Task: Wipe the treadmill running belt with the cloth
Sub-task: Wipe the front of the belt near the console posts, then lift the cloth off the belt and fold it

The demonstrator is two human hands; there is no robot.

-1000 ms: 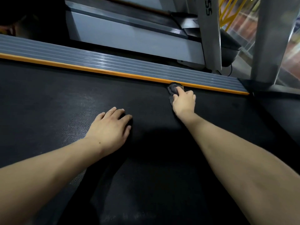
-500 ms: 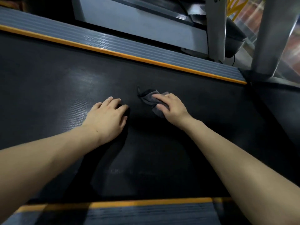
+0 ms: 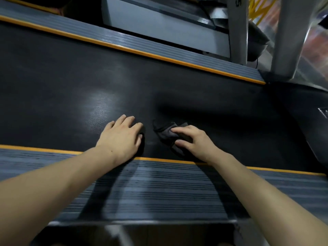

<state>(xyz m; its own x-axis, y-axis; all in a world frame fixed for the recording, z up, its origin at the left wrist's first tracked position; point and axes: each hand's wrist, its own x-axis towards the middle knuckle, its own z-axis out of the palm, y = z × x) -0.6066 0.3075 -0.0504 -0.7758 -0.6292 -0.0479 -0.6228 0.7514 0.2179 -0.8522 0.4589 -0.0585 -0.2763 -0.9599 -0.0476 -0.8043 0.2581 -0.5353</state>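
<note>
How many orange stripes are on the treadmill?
2. One orange stripe runs along the belt's far edge; the other orange stripe runs along the near edge, partly hidden under the person's arms.

Black textured running belt [image 3: 159, 89], dark grey cloth [image 3: 167, 134], orange-edged grey ribbed side rails [image 3: 159, 189].

Black running belt [image 3: 177, 89] — dark cloth [image 3: 167, 134], both hands on it.

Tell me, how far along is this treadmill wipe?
Mid-job. The right hand presses the cloth on the running belt by the near orange edge; the left hand braces flat. Nothing shows which parts are clean, so the remainder is unclear.
</note>
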